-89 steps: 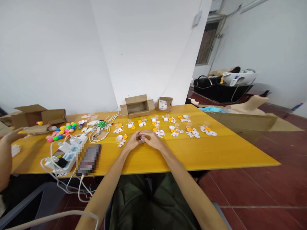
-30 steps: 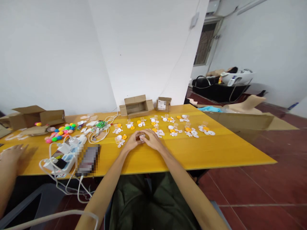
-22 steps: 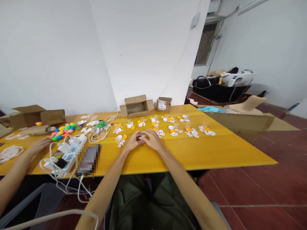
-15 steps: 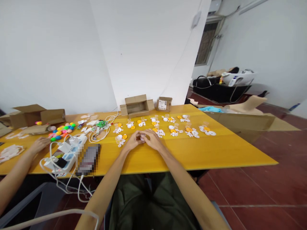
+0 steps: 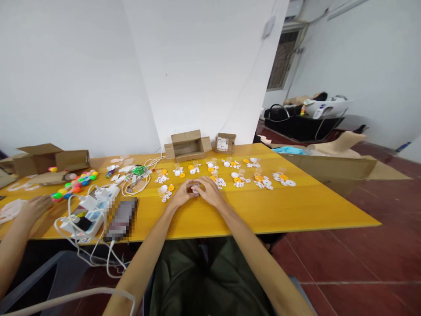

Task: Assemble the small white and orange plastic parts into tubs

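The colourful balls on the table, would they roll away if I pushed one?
The colourful balls look round and lie on the flat table, so one would probably roll. It might bump its neighbours, since they're bunched close together. Their surfaces look smooth, so they could be slippery.

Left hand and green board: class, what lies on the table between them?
The head view shows that between the left hand and the green board lie a white cable and small orange and white parts.
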A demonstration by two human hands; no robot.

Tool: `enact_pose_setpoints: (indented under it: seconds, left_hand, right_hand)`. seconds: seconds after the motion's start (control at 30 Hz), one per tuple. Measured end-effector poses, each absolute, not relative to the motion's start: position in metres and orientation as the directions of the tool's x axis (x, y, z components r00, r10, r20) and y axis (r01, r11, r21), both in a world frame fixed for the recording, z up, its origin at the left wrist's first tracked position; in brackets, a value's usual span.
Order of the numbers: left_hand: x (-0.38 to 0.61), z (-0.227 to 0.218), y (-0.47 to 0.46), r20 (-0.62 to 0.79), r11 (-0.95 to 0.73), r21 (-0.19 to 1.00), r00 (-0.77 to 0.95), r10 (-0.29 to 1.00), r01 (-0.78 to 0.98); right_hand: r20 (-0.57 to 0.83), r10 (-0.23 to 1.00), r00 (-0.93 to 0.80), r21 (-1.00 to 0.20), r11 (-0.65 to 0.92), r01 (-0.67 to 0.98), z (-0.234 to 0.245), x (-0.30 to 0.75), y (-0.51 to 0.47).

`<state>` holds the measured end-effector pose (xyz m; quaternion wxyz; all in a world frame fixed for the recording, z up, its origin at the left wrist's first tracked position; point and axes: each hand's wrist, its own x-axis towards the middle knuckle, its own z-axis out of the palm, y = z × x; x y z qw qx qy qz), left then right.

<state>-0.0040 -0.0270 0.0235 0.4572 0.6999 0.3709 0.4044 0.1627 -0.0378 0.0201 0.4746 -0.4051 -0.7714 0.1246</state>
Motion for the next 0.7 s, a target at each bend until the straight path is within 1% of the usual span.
enact_pose_setpoints:
  seconds: [0.17, 0.33, 0.5, 0.7]
  left_hand:
    - [-0.0030, 0.0251, -0.0275, 0.192, -0.277, 0.949, 0.420, 0.887, 0.151]
    - [-0.0034, 0.0262, -0.0284, 0.182, -0.267, 0.950, 0.407, 0.895, 0.162]
    - [-0.0037, 0.0267, -0.0289, 0.183, -0.271, 0.948, 0.412, 0.893, 0.166]
    - [-0.0026, 0.0260, -0.0282, 0.204, -0.277, 0.951, 0.396, 0.895, 0.136]
  right_hand:
    - [0.633, 0.734, -0.244, -0.589, 0.662, 0.463, 0.0200, 0.1623, -0.0384]
    - [0.625, 0.748, -0.223, -0.580, 0.636, 0.509, 0.0205, 0.1631, -0.0383]
    - [0.644, 0.725, -0.244, -0.571, 0.668, 0.477, 0.0212, 0.1623, -0.0389]
    - [0.625, 0.750, -0.219, -0.580, 0.633, 0.513, 0.0223, 0.1626, -0.0407]
